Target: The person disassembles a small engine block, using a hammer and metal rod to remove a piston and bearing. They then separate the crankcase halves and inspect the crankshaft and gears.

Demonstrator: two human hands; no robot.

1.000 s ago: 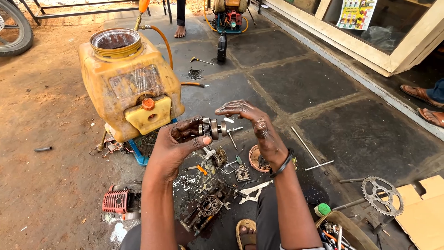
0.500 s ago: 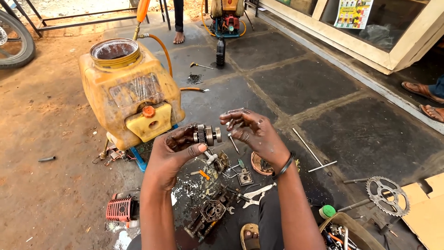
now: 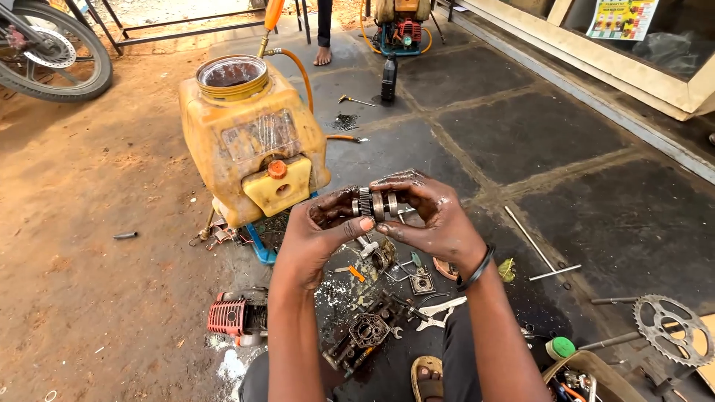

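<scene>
Both greasy hands are gripping a small metal gear shaft [image 3: 375, 203] between them; left hand [image 3: 322, 232] is pinching its 9 o'clock end, right hand [image 3: 432, 217] its 3 o'clock end; yellow tank [image 3: 249, 141] is sitting at 10 o'clock.

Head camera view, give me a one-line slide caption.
Both greasy hands, left hand and right hand, hold a small gear shaft above scattered engine parts.

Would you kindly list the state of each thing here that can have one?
Geared metal part: held up off the ground by both greasy hands.
Left hand: grip closed on the part's left end.
Right hand: grip closed on its right end.
Yellow sprayer tank: upright, top opening uncapped.
Sprocket: lying flat.
</scene>
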